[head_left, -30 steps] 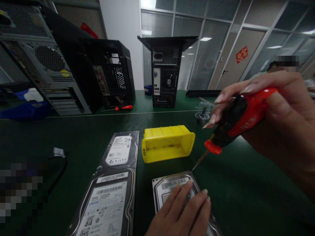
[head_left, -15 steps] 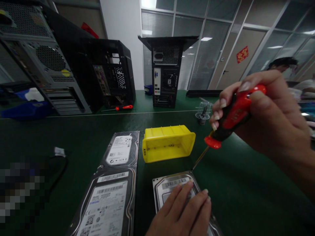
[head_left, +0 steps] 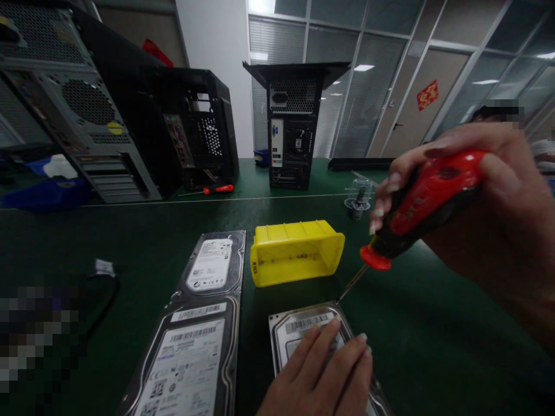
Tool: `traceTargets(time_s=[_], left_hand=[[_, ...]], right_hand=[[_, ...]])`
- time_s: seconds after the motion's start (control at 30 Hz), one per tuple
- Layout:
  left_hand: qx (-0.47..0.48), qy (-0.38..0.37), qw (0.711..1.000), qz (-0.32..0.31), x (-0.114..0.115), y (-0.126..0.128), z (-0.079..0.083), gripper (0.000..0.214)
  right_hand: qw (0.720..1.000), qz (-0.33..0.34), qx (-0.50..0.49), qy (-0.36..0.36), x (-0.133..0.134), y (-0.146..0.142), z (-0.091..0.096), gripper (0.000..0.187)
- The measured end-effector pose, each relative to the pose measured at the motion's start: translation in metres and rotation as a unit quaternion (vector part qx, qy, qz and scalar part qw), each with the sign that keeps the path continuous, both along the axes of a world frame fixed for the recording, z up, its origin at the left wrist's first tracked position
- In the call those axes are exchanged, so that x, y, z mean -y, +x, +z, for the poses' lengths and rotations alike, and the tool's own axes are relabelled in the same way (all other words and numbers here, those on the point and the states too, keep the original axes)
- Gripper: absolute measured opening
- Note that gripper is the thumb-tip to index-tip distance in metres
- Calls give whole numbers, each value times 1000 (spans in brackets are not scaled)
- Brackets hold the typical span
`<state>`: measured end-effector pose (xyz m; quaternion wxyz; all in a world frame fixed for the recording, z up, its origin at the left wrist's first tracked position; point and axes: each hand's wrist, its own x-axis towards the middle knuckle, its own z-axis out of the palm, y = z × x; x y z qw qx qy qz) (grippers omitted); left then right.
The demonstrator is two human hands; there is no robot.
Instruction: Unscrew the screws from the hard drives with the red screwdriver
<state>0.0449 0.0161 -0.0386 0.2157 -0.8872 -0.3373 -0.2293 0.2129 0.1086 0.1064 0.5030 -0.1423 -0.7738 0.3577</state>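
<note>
In the head view, the likeliest trouble is at the far right corner of the drive, where the tip of the screwdriver meets the metal at a slant. That lean could let the tip skid out of its seat, chewing a screw head or scratching the casing; whether a screw sits there is too small to tell. A slip towards the near side could also carry the tip at the left hand, which lies close to that corner. If its press slackens, the drive could swivel on the counter under a twist. The bin lies just beyond, on its side with its mouth facing the person, so a knock could scatter the small bits inside.

The fingers of the right hand are closed around the screwdriver's handle, with the fingertips near its collar. Those of the left hand are stretched out flat over the top of the drive, slightly parted in the middle, pressing rather than gripping; its thumb is hidden. The drive lies flat on the counter, nearest the person, in front of the bin.
</note>
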Motion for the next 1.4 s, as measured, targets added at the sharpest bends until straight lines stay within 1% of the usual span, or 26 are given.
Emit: traceTargets(time_s=[0.17, 0.3, 0.5, 0.63, 0.97, 1.07, 1.13, 1.23, 1.3, 1.4], left_hand=[[22, 22, 999, -7, -2, 1, 1, 29], [15, 12, 1000, -7, 0, 1, 2, 29], [13, 7, 1000, -7, 1, 0, 1, 30], [11, 4, 1000, -6, 0, 0, 0, 30], [15, 7, 1000, -3, 0, 0, 1, 29], [28, 14, 999, -5, -1, 1, 2, 29], [30, 15, 999, -9, 0, 1, 3, 29], [29, 13, 999, -8, 0, 2, 1, 30], [33, 16, 999, -8, 0, 2, 0, 29], [40, 23, 999, -10, -1, 2, 0, 29]], right_hand=[[999, 10, 23, 33, -3, 3, 0, 22], [999, -8, 14, 47, -1, 4, 1, 19], [998, -28, 26, 41, 5, 3, 2, 12], [998, -43, 13, 42, 5, 2, 3, 8], [998, -41, -4, 44, -2, -1, 1, 11], [998, -34, -1, 47, -1, -2, 2, 9], [999, -29, -1, 33, 1, -3, 3, 8], [999, -28, -23, -9, 5, -5, 5, 10], [998, -26, -40, -32, 7, -6, 4, 11], [997, -22, -55, -57, 5, -8, 1, 8]])
